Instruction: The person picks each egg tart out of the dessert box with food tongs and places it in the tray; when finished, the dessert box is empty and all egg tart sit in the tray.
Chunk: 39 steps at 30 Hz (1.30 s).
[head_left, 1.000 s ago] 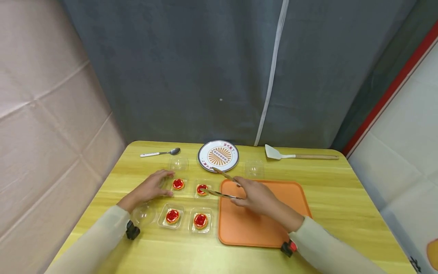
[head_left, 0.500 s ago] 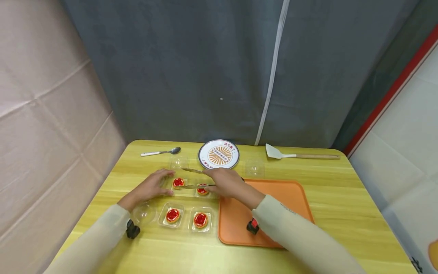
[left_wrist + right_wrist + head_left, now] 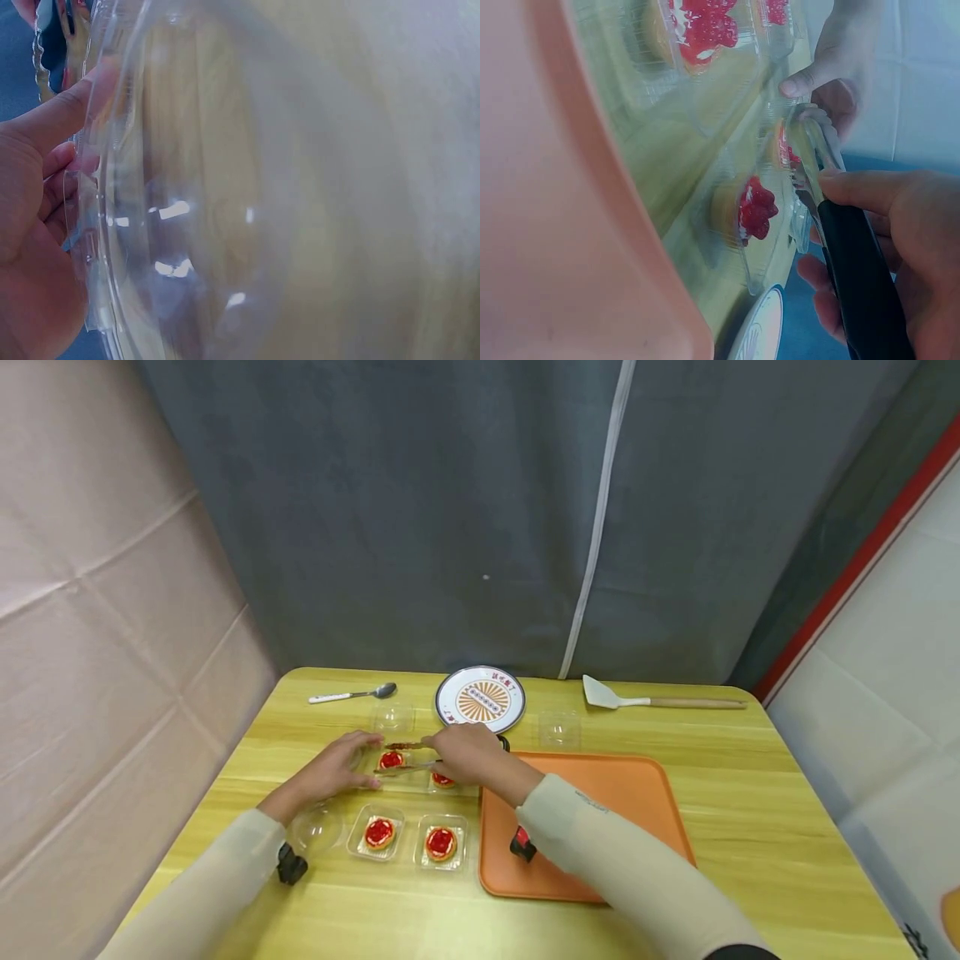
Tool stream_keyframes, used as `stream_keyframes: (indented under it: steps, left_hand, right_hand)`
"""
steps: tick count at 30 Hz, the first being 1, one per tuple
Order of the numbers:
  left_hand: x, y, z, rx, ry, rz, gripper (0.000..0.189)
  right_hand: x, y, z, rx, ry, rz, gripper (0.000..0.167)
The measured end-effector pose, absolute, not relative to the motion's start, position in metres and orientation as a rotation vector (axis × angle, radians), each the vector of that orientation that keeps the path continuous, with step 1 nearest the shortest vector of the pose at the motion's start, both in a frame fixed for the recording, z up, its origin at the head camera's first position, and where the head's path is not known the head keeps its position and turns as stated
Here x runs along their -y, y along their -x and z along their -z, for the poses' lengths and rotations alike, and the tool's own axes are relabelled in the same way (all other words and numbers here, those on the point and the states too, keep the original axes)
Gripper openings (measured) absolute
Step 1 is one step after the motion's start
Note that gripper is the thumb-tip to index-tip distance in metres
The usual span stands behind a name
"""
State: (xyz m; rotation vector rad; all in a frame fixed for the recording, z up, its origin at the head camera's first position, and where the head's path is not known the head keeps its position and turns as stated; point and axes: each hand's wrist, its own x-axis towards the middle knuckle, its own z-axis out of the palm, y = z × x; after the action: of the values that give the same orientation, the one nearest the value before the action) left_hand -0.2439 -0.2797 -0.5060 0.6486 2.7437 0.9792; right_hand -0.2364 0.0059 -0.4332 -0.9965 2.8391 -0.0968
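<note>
Left hand (image 3: 330, 774): fingers grip the far-left clear box (image 3: 401, 780), likely steadying it.
Right hand (image 3: 468, 753): fingers clasp tongs (image 3: 862, 270) straddling the tart (image 3: 391, 759), presumably keeping bare skin off it.

Head view bright, fairly even, source out of frame; pale sheen on near part of table (image 3: 435, 927), soft faint shadows, curtain (image 3: 375, 527) dull and dark, walls (image 3: 90, 693) skewed at edges. Left wrist view hazy, milky blur at right, white glints on plastic container (image 3: 202, 247). Right wrist view washed out, bluish; tray (image 3: 562, 225) out of focus.
</note>
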Motion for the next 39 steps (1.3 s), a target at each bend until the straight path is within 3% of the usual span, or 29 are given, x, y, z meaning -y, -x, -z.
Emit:
stream_keyframes:
  steps: [19,39]
  left_hand:
    - [0.28,0.243,0.505,-2.75,-0.655,-0.975,0.083]
    - [0.28,0.243,0.507,-2.776,-0.665,-0.939,0.084]
  right_hand:
    - [0.007,0.239,0.443,-2.831,1.0,0.098,0.041]
    - [-0.029,0.232,0.431,-2.858,1.031,0.376,0.038]
